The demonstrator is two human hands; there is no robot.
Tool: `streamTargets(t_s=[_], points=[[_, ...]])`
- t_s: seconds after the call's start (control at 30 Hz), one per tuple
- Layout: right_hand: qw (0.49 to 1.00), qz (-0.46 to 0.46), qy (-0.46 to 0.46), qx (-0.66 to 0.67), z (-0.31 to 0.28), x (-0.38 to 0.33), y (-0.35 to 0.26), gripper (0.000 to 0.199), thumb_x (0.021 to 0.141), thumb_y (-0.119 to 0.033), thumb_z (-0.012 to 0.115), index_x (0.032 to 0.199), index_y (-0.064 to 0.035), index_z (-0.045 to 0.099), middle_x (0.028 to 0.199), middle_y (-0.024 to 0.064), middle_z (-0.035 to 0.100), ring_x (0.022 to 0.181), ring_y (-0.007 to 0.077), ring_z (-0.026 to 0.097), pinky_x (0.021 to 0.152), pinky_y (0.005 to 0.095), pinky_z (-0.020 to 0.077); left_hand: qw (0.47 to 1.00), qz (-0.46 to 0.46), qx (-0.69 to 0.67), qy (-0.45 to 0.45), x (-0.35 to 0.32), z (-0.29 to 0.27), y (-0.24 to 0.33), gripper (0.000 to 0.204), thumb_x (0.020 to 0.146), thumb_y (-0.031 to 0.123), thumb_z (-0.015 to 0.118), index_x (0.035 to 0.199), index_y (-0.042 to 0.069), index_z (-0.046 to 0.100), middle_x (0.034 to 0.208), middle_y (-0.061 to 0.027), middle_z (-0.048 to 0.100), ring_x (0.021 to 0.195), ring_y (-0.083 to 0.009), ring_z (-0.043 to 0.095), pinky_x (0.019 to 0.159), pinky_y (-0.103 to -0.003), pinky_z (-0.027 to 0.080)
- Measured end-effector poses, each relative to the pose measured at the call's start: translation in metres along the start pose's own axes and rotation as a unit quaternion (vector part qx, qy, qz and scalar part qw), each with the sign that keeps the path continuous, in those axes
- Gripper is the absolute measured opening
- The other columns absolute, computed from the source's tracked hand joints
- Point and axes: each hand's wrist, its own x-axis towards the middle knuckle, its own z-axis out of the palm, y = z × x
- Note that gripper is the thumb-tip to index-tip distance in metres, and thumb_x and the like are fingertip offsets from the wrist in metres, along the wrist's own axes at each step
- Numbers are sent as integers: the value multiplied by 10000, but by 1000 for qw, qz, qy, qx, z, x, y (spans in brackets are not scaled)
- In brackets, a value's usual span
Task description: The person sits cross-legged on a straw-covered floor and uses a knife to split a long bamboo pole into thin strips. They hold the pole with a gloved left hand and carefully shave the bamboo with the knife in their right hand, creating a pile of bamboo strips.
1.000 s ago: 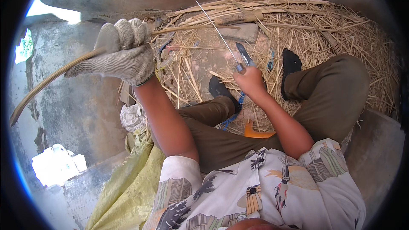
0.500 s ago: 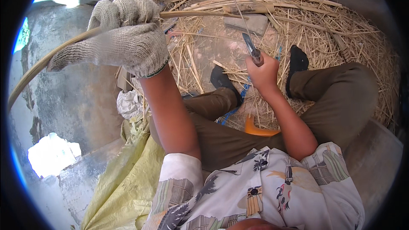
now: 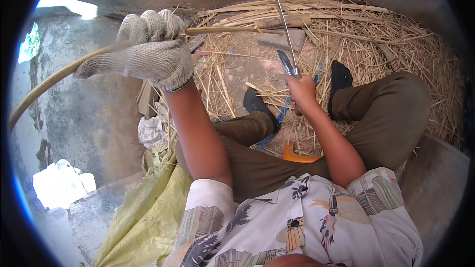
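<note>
My left hand [image 3: 148, 52], in a knitted grey-white glove, is closed around a long, curved bamboo strip [image 3: 54, 80]. The strip bends down to the left edge of the view, and its other end reaches right towards the knife. Bare, my right hand [image 3: 302, 91] grips the wooden handle of a knife [image 3: 284, 22] with a long, thin blade pointing away from me. That blade crosses in front of the strip's right end; whether they touch I cannot tell. Beside the blade's base is a dark, tooth-edged strip [image 3: 284, 62]; whether it is held or lies behind, I cannot tell.
A grey block [image 3: 282, 40] and a short piece of bamboo [image 3: 283, 21] lie ahead, among long strips and straw-like shavings [image 3: 396, 44]. An orange curved object [image 3: 296, 154] sits by my legs. At left are a yellow sack [image 3: 143, 212] and crumpled pale material [image 3: 152, 131].
The knife's blade has swung more upright in view, and its tip now shows fully. My left hand still grips the bamboo strip. The whole view has shifted slightly.
</note>
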Motion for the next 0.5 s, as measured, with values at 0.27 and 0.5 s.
streamTargets(t_s=[0.27,0.5], points=[[986,-130,-22,-104,15,-14,5,307,793,-227,660,623,13,574,552,105,575,535,230,590,576,398,453,999,5,17,-41,-4,-5,1,395,952,360,533,674,173,323,582,14,303,516,-137,268,495,-315,246],[984,-119,3,-132,9,-10,-12,270,779,-211,670,620,-15,575,547,75,549,509,193,528,534,372,426,1000,22,-7,-9,2,-1,-10,736,835,876,351,590,185,294,503,23,290,440,-125,230,421,-295,196]])
